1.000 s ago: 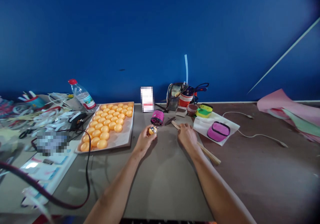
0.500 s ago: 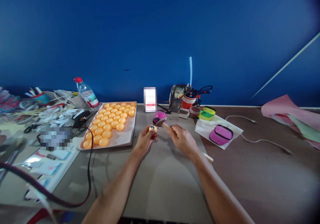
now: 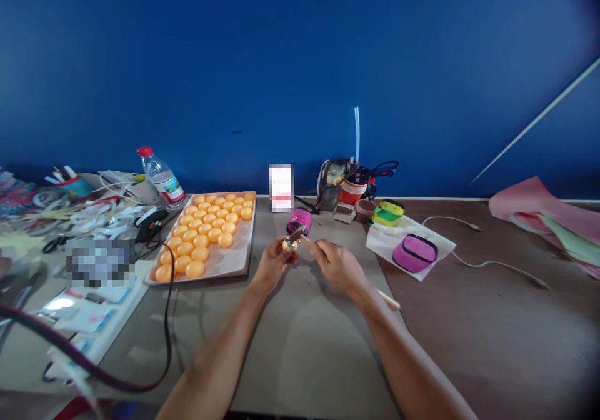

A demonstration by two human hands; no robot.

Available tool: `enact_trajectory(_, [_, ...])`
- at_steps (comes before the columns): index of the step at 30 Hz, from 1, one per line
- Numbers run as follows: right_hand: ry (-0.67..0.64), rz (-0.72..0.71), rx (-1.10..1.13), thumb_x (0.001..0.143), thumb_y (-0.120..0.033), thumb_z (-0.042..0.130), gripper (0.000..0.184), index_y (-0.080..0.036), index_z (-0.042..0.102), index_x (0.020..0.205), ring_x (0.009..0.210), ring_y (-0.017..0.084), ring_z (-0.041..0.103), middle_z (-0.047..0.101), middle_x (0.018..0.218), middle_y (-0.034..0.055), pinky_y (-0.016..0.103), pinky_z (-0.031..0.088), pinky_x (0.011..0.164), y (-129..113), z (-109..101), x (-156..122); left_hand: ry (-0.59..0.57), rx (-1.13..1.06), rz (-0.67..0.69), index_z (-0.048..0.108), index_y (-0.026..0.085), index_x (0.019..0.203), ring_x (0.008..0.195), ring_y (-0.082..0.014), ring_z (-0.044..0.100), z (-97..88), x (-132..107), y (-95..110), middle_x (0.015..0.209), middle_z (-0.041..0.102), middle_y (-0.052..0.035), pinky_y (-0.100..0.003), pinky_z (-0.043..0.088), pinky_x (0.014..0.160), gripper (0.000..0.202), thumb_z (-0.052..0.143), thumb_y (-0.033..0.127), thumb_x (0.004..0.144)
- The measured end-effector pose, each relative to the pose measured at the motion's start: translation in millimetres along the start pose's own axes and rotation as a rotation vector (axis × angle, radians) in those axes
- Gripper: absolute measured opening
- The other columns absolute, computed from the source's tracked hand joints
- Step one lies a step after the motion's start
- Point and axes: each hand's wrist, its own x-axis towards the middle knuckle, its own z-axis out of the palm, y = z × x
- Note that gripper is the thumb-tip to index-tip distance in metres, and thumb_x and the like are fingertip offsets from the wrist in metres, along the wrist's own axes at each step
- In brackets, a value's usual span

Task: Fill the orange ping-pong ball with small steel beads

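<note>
now the two hands have come together over one thing, with the tool brought across to it. a second ago the right hand lay on the wooden sticks to the right; since then it has lifted a dark-bladed tool, its fingers closed around the pale wooden handle. the left hand is much where it was, fingers curled around a small orange ball with something shiny on its top, held just above the counter. the blade now lies over that shiny top and looks to be touching it, though from where i stand i can't be sure of the contact. to my mind that shift marks the end of fetching and the start of close work on the ball, one hand steadying and the other using the tool.

just behind the ball a magenta case rests, its dark side turned this way. a pale wooden stick stays on the counter, partly hidden by the right forearm. off to the left, a shallow tray carries rows of orange balls; on the right, a purple case sits on white paper.
</note>
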Motion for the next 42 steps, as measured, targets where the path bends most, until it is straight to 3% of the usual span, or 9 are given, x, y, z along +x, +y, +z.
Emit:
enact_trajectory(4, [0.047,-0.008,0.040,0.092,-0.034,0.039,0.024,-0.020,0.056,0.082,0.059,0.013,0.055,0.064,0.071,0.0027,0.024,0.022,0.052,-3.2,-2.6,-1.7,0.030,-0.008,0.015,0.059,0.014,0.094,0.064,-0.0107,0.059,2.4,-1.2,2.4,0.078,0.059,-0.0008,-0.024,0.045,0.061,0.039,0.072,0.038,0.066])
enact_trajectory(9, [-0.006,0.012,-0.053,0.091,-0.033,0.042,0.021,-0.020,0.056,0.083,0.059,0.015,0.057,0.065,0.071,0.0040,0.025,0.021,0.052,-2.5,2.1,-1.1,0.064,-0.034,-0.020,0.060,0.013,0.090,0.058,-0.0095,0.056,2.9,-1.1,4.7,0.071,0.058,0.0002,-0.024,0.045,0.058,0.040,0.074,0.041,0.064])
enact_trajectory(13, [0.084,0.005,-0.032,0.093,-0.036,0.036,0.026,-0.020,0.055,0.085,0.060,0.014,0.057,0.065,0.071,0.0040,0.025,0.022,0.052,-2.7,1.3,-1.6,0.032,-0.038,-0.007,0.062,0.013,0.087,0.061,-0.0095,0.057,3.2,-1.8,4.1,0.076,0.060,-0.0022,-0.023,0.045,0.058,0.037,0.070,0.044,0.068])
enact_trajectory(19, [-0.011,0.026,-0.057,0.091,-0.032,0.042,0.020,-0.020,0.055,0.082,0.058,0.013,0.056,0.064,0.070,0.0027,0.025,0.021,0.051,-6.7,-1.5,-2.1,0.075,-0.075,-0.034,0.062,0.013,0.081,0.056,-0.0087,0.054,1.9,-0.8,3.2,0.069,0.059,-0.0005,-0.022,0.043,0.056,0.038,0.074,0.043,0.063])
enact_trajectory(23, [0.058,0.027,0.010,0.093,-0.034,0.036,0.025,-0.019,0.054,0.082,0.057,0.012,0.054,0.063,0.069,0.0024,0.024,0.022,0.051,-6.8,-5.0,-3.5,0.030,-0.070,-0.005,0.063,0.013,0.083,0.060,-0.0092,0.056,1.9,-1.6,4.6,0.075,0.060,-0.0024,-0.022,0.044,0.057,0.036,0.071,0.044,0.067])
enact_trajectory(28, [-0.002,0.018,0.003,0.091,-0.031,0.042,0.020,-0.019,0.054,0.079,0.056,0.012,0.052,0.061,0.066,0.0019,0.023,0.020,0.050,-6.8,-3.1,-3.2,0.047,-0.040,-0.027,0.062,0.013,0.082,0.055,-0.0086,0.053,2.8,-2.3,5.3,0.065,0.057,0.0001,-0.022,0.042,0.055,0.037,0.072,0.044,0.065])
enact_trajectory(33, [0.084,0.014,0.079,0.093,-0.035,0.035,0.027,-0.019,0.052,0.080,0.051,0.011,0.047,0.058,0.063,0.0008,0.023,0.022,0.050,-6.1,-6.9,-3.2,0.019,-0.020,-0.016,0.062,0.013,0.083,0.056,-0.0094,0.054,4.2,-3.1,6.8,0.067,0.059,-0.0013,-0.022,0.042,0.056,0.037,0.070,0.045,0.068])
enact_trajectory(37, [-0.019,0.029,0.020,0.090,-0.030,0.043,0.019,-0.020,0.053,0.078,0.052,0.011,0.049,0.060,0.064,0.0013,0.023,0.020,0.050,-6.2,-4.2,-2.7,0.070,-0.016,-0.028,0.061,0.013,0.079,0.051,-0.0087,0.052,4.0,-3.1,7.6,0.059,0.056,0.0012,-0.022,0.040,0.053,0.037,0.073,0.045,0.064])
enact_trajectory(42, [0.042,-0.028,0.089,0.094,-0.037,0.034,0.028,-0.020,0.052,0.082,0.055,0.011,0.050,0.061,0.067,0.0016,0.022,0.022,0.051,-6.0,-3.2,-4.2,0.021,-0.018,-0.014,0.063,0.013,0.084,0.053,-0.0086,0.052,2.7,-3.2,7.7,0.062,0.058,-0.0004,-0.021,0.040,0.053,0.036,0.072,0.043,0.066])
